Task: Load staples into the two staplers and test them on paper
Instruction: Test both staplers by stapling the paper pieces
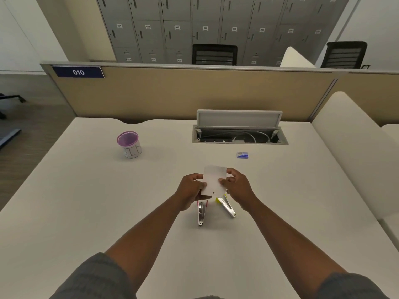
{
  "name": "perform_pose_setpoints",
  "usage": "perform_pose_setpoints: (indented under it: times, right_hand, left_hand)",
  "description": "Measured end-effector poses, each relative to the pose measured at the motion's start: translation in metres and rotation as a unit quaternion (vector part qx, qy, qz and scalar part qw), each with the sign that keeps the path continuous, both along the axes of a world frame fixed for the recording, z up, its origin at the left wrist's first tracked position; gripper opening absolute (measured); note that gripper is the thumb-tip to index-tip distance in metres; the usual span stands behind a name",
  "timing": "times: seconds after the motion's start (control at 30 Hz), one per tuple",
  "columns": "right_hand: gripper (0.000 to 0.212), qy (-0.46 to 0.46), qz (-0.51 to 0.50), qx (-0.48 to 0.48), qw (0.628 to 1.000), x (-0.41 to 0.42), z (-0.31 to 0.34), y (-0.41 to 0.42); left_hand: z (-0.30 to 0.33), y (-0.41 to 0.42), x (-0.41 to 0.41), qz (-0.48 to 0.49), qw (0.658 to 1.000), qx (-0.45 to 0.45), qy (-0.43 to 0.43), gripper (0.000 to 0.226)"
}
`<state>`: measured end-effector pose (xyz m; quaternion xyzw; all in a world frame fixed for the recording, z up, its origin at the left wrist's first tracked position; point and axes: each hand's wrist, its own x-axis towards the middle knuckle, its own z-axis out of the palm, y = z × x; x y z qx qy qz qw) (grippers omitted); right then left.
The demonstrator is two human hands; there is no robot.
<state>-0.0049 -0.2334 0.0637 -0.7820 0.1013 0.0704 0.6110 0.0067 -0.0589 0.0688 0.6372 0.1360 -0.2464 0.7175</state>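
Observation:
A small white sheet of paper (pixel 213 180) with a dark dot near its bottom edge is held up over the table between both hands. My left hand (pixel 191 188) grips its left edge and my right hand (pixel 236 184) grips its right edge. Under the paper two staplers lie on the white table: a pink one (pixel 201 213) on the left, its metal rail toward me, and a yellow one (pixel 227 206) on the right, angled to the right. Their front ends are hidden by the paper and my hands. A small blue staple box (pixel 242 155) lies farther back on the right.
A purple-rimmed cup labelled BIN (pixel 130 145) stands at the back left of the table (pixel 86 201). An open cable tray with a raised lid (pixel 239 132) is at the back centre. A beige partition and a cream divider (pixel 349 147) bound the desk at the back and on the right.

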Motion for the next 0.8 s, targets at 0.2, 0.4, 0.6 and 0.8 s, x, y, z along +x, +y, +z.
perform_pose_setpoints:
  times: [0.2, 0.4, 0.6, 0.8]
  right_hand:
    - [0.031, -0.032, 0.012, -0.007, 0.999, -0.006, 0.005, -0.005]
    - [0.027, -0.058, 0.029, -0.025, 0.998, -0.009, 0.002, -0.005]
    - [0.041, -0.043, 0.027, -0.007, 0.999, -0.007, 0.002, -0.005]
    - [0.024, -0.054, 0.049, -0.050, 0.996, -0.009, 0.002, -0.011]
  left_hand:
    - [0.012, -0.001, -0.007, 0.039, 0.992, -0.083, 0.082, 0.024]
    - [0.014, 0.003, -0.004, 0.023, 0.996, -0.071, 0.053, 0.013]
    - [0.007, -0.003, -0.006, 0.029, 0.999, -0.029, -0.015, 0.019]
    - [0.006, -0.004, -0.009, 0.036, 0.998, -0.036, -0.043, 0.028]
